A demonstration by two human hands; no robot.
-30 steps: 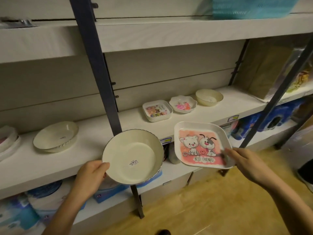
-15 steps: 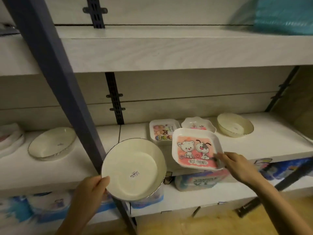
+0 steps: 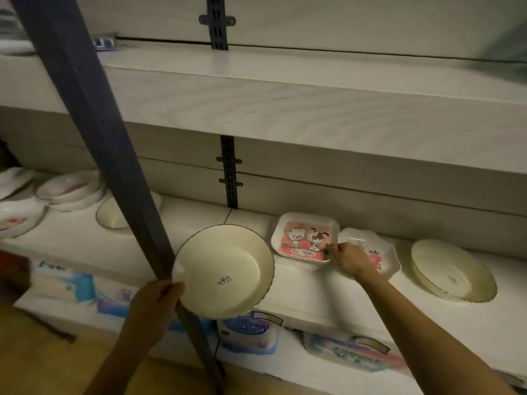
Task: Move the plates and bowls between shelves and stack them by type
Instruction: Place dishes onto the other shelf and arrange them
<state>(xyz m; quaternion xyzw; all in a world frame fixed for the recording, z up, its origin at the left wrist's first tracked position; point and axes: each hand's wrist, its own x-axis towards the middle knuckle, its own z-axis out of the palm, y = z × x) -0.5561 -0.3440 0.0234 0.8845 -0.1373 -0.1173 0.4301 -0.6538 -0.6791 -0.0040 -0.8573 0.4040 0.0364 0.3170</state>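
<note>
Head | left hand (image 3: 155, 299) fingers grip cream bowl (image 3: 225, 270) rim | right hand (image 3: 352, 259) fingers pinch cartoon plate (image 3: 305, 238) on stack

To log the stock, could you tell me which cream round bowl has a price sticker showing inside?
The cream bowl held in the left hand; its sticker sits on the inner base. The far-right bowl shows only a faint mark.

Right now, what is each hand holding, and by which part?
Left hand grips the cream bowl at its near-left rim. Right hand pinches the cartoon plate at its near-right corner, atop the square stack.
</note>
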